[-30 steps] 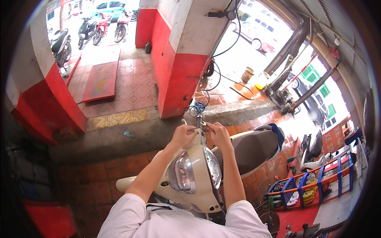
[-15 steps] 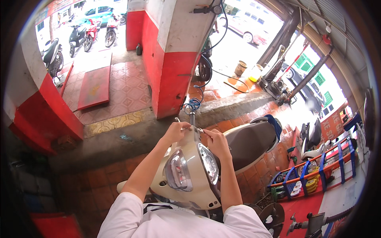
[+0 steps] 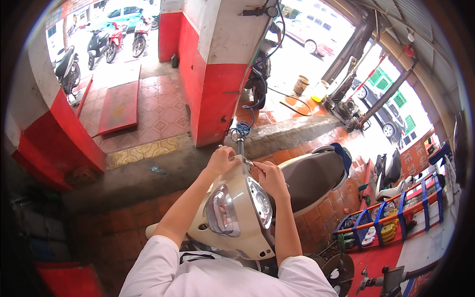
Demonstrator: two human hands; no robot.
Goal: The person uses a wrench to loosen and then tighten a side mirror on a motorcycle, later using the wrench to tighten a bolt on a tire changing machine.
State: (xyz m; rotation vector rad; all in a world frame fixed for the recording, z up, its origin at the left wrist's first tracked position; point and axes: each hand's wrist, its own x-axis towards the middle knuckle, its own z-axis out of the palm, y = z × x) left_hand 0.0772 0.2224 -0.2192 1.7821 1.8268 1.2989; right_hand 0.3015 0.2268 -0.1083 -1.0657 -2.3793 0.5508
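**Cautions and Containers Around the Scooter (image 3: 242, 190)**

The scooter stands directly beneath and between our hands. Our left hand (image 3: 222, 159) is partly curled at the left of its handlebar area; our right hand (image 3: 269, 174) is at the right, fingers drawn together. We cannot tell whether either grips a part; the fingers hide it.

Caution: uneven force from our hands could crack or scratch the cream cover. Should we be pinching a small part, a slip could drop it to the tiled floor. With no stand visible to us, sideways pushing might rock the scooter. The blue hose (image 3: 241, 130), ahead of our hands, could snag the handlebar end (image 3: 240, 147) if the bars turn.

Containers: to our hands' right, an orange-and-blue rack (image 3: 426, 203) holds yellow pieces (image 3: 389, 231) and others too small to identify. Farther ahead-right stand a brown bucket (image 3: 300, 85) and a white-and-yellow bucket (image 3: 320, 91); we cannot make out their contents.
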